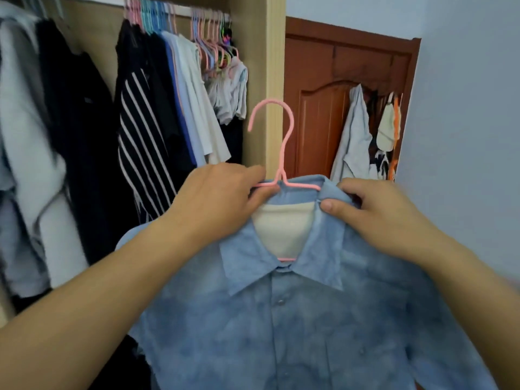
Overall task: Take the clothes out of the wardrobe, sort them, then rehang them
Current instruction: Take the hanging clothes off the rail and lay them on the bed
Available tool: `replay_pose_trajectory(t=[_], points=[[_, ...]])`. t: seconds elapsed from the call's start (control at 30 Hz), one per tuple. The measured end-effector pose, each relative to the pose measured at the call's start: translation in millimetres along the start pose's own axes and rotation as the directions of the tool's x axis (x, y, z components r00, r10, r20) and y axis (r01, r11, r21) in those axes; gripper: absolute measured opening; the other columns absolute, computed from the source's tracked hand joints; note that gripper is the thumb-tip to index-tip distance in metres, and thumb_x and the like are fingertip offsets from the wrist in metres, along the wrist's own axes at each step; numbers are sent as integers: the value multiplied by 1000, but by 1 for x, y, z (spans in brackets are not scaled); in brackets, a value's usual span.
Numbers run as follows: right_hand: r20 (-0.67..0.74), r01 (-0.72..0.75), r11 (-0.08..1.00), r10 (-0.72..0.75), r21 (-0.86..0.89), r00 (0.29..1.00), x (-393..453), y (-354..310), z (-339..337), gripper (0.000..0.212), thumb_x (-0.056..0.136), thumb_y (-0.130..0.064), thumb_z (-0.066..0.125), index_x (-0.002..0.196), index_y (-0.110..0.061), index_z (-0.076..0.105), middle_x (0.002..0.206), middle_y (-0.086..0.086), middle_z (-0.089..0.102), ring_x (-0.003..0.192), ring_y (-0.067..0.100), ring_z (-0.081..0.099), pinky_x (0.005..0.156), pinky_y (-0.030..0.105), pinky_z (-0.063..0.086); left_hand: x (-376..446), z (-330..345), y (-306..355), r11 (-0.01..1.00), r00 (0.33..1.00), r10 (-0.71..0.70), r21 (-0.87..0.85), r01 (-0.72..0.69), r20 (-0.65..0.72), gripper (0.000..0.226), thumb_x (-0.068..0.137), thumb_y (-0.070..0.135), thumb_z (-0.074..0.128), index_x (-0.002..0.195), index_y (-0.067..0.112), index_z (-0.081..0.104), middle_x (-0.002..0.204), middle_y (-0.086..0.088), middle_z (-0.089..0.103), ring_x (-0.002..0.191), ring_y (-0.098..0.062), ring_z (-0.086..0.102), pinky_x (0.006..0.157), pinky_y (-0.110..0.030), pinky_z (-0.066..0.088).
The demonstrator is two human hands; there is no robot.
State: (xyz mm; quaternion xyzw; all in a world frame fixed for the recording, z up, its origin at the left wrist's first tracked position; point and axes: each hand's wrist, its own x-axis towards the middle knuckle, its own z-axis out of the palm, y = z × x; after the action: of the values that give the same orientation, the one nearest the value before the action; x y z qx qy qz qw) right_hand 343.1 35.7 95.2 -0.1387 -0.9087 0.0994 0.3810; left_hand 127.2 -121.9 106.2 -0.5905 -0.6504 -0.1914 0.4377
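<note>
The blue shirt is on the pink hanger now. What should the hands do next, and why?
Probably lift the pink hanger and hook it onto the wardrobe rail. The blue shirt already sits on it, buttoned, with the left hand gripping the hanger's shoulder and the right hand pinching the collar. The hook is free and the rail is up to the left.

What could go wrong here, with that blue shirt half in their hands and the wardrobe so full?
The left hand holds the pink hanger only near its neck, so the shirt could tip it sideways and slip off. The right hand pinches just the collar; a tug might pull the shirt crooked. The rail looks crowded with clothes and spare hangers, so the hook may snag on a neighbour.
</note>
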Motion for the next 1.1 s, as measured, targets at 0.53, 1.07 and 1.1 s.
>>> replay_pose_trajectory(t=[0.53,1.07,1.1], points=[[-43,336,935,-333,112,942,180,-180,140,44,90,-52,60,60,-28,40,57,-6,44,59,9,43,57,36,35,-63,-122,-232,742,999,-46,670,20,21,48,97,52,32,75,20,60,67,-1,62,49,-33,62,47,-26,24],[-152,202,979,-206,-38,967,403,-341,243,11,96,-40,56,92,-31,59,87,-9,61,80,10,56,62,29,41,-67,-155,-577,480,995,78,877,21,-67,36,102,38,52,80,12,64,87,-13,59,92,-36,57,98,-53,42],[-170,181,981,-190,-70,967,423,-343,242,11,96,-38,56,92,-29,60,90,-6,62,84,16,58,67,31,44,-64,-154,-589,500,998,41,866,25,-53,38,100,42,51,82,13,66,91,-13,61,100,-36,57,104,-57,37]])
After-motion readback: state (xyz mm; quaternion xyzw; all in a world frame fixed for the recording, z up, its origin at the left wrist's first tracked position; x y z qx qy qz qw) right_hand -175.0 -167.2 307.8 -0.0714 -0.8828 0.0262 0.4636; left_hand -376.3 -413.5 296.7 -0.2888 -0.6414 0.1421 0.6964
